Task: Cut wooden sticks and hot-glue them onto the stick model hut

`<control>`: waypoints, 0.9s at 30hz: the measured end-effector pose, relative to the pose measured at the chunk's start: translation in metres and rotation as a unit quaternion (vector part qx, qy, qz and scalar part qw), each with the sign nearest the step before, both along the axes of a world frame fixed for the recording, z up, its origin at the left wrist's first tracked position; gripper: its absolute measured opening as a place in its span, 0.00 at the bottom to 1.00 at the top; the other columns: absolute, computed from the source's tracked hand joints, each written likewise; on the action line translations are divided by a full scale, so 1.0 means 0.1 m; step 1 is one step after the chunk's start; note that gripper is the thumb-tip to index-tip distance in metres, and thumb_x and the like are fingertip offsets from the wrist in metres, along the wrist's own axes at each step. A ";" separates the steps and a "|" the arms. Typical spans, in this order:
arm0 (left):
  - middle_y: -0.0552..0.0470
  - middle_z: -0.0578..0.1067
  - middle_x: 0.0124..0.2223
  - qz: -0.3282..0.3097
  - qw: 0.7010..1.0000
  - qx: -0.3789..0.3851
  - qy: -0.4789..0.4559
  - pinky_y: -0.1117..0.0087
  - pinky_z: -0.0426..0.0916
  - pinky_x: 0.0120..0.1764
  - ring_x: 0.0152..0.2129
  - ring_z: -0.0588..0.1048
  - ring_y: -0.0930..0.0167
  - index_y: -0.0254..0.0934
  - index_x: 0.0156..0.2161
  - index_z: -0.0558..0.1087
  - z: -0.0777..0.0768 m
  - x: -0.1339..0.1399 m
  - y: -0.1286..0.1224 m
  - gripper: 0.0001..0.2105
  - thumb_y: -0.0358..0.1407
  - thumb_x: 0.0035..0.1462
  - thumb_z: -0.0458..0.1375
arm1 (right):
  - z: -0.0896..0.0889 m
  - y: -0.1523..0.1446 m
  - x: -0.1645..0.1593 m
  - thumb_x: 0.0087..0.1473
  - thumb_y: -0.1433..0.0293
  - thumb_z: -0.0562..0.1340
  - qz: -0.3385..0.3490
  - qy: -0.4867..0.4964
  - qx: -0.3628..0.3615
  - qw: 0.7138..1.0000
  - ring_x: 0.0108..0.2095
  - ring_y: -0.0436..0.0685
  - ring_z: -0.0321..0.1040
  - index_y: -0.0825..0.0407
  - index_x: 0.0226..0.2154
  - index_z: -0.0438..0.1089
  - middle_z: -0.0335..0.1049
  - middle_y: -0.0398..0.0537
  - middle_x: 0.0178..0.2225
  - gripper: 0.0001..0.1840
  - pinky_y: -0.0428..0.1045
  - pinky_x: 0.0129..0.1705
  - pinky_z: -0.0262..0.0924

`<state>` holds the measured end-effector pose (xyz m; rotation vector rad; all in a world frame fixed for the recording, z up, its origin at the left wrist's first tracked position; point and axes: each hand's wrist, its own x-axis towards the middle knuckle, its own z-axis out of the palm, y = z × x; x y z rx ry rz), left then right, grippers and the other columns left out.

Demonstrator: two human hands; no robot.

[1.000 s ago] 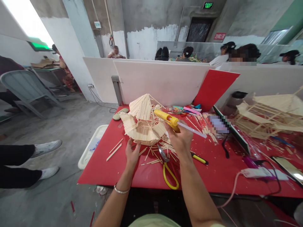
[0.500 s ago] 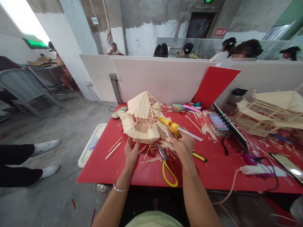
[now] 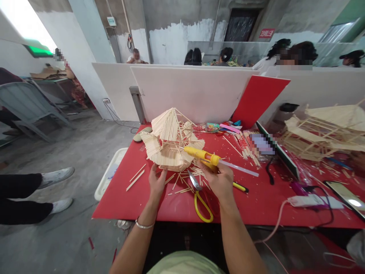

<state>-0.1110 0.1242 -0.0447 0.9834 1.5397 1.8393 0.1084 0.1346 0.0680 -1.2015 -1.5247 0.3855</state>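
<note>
A model pavilion (image 3: 167, 129) made of thin wooden sticks stands on the red tabletop (image 3: 119, 201). My left hand (image 3: 157, 179) grips the near lower edge of this model with thumb and fingers. In my right hand (image 3: 219, 177) is a yellow glue gun (image 3: 203, 155), with a clear glue stick poking out of its back end. Its nozzle points left, at the right side of the model's lower roof; whether it touches cannot be made out. Scissors (image 3: 199, 196) with yellow handles lie between my forearms, beside scattered loose sticks (image 3: 182, 182).
A yellow utility knife (image 3: 240, 187) lies right of my right hand. Farther right are a phone (image 3: 346, 196), a white power strip (image 3: 316, 203) and another stick model (image 3: 322, 133). White boards (image 3: 194, 91) stand along the table's back edge. A person's legs and shoes (image 3: 58, 178) show at left.
The glue gun has turned, so its body lies flatter and its nozzle sits lower and farther left against the model. My left hand keeps its place on the model.
</note>
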 end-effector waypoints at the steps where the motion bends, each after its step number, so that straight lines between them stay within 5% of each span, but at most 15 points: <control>1: 0.42 0.76 0.52 0.000 1.000 0.003 -0.002 0.64 0.71 0.47 0.48 0.76 0.62 0.37 0.53 0.72 0.00 0.00 0.00 0.23 0.44 0.54 0.65 | 0.00 0.01 0.00 0.50 0.55 0.69 -0.022 0.007 0.002 1.000 0.32 0.59 0.74 0.51 0.37 0.79 0.79 0.49 0.32 0.18 0.52 0.38 0.69; 9: 0.42 0.76 0.53 0.000 1.000 -0.005 0.012 0.65 0.71 0.47 0.48 0.75 0.61 0.36 0.54 0.72 0.01 0.01 -0.02 0.23 0.45 0.55 0.64 | -0.07 0.13 -0.10 0.51 0.51 0.67 0.023 0.051 -0.029 0.998 0.38 0.61 0.76 0.50 0.38 0.79 0.80 0.50 0.36 0.21 0.54 0.43 0.69; 12: 0.42 0.76 0.53 0.000 1.000 -0.005 0.015 0.65 0.71 0.46 0.48 0.75 0.61 0.36 0.54 0.72 0.00 0.00 -0.01 0.24 0.45 0.55 0.64 | -0.09 0.14 -0.11 0.51 0.53 0.67 -0.013 0.040 -0.014 0.999 0.38 0.60 0.75 0.50 0.39 0.78 0.80 0.49 0.36 0.20 0.54 0.44 0.69; 18: 0.42 0.76 0.52 -0.001 1.000 0.004 0.012 0.64 0.72 0.46 0.48 0.76 0.61 0.37 0.53 0.72 0.03 0.01 -0.01 0.23 0.44 0.53 0.65 | -0.12 0.11 -0.10 0.53 0.54 0.67 0.040 0.021 -0.010 0.999 0.38 0.60 0.76 0.49 0.39 0.78 0.79 0.49 0.36 0.18 0.54 0.45 0.69; 23: 0.42 0.76 0.52 0.003 1.000 -0.004 0.011 0.64 0.71 0.46 0.48 0.75 0.61 0.36 0.53 0.72 0.04 0.02 -0.01 0.23 0.44 0.54 0.65 | -0.16 0.08 -0.06 0.54 0.52 0.65 -0.004 -0.015 -0.007 1.000 0.39 0.61 0.75 0.49 0.38 0.78 0.79 0.50 0.34 0.19 0.55 0.45 0.68; 27: 0.42 0.76 0.52 0.005 1.000 -0.006 0.006 0.64 0.72 0.46 0.48 0.75 0.61 0.37 0.53 0.72 0.03 0.01 -0.01 0.23 0.44 0.54 0.65 | -0.17 0.07 -0.05 0.54 0.53 0.65 0.024 -0.043 -0.022 0.999 0.38 0.60 0.75 0.47 0.39 0.78 0.80 0.48 0.36 0.17 0.54 0.46 0.68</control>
